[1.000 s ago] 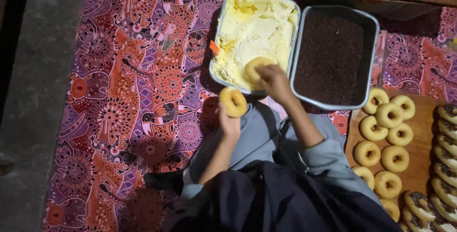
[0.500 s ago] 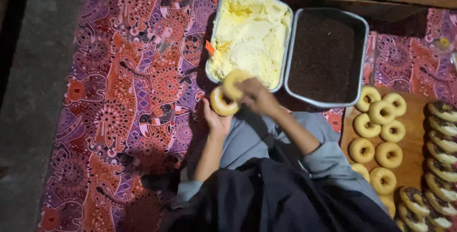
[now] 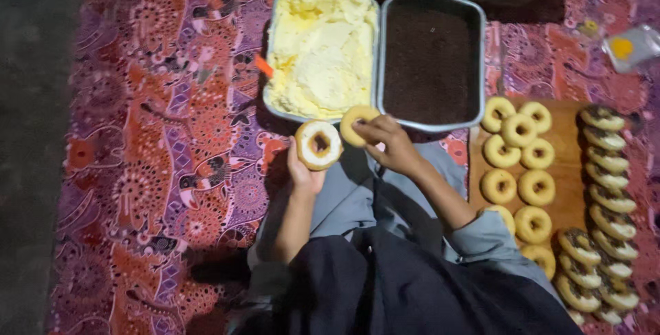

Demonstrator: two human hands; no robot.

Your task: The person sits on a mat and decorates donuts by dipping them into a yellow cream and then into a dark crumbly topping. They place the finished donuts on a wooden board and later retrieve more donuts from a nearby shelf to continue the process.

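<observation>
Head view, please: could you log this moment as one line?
left hand: holds cream-topped doughnut | right hand: holds plain doughnut | beyond: cream tray, dark sprinkle tray

Patterned cloth (image 3: 172,136) under trays (image 3: 430,125), board (image 3: 570,170)

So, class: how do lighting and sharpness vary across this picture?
Head view: light falls brightest on the cream tray; the floor strip at the left edge and the top right corner sink into shadow; the left hand, right hand and doughnuts look slightly soft.
</observation>
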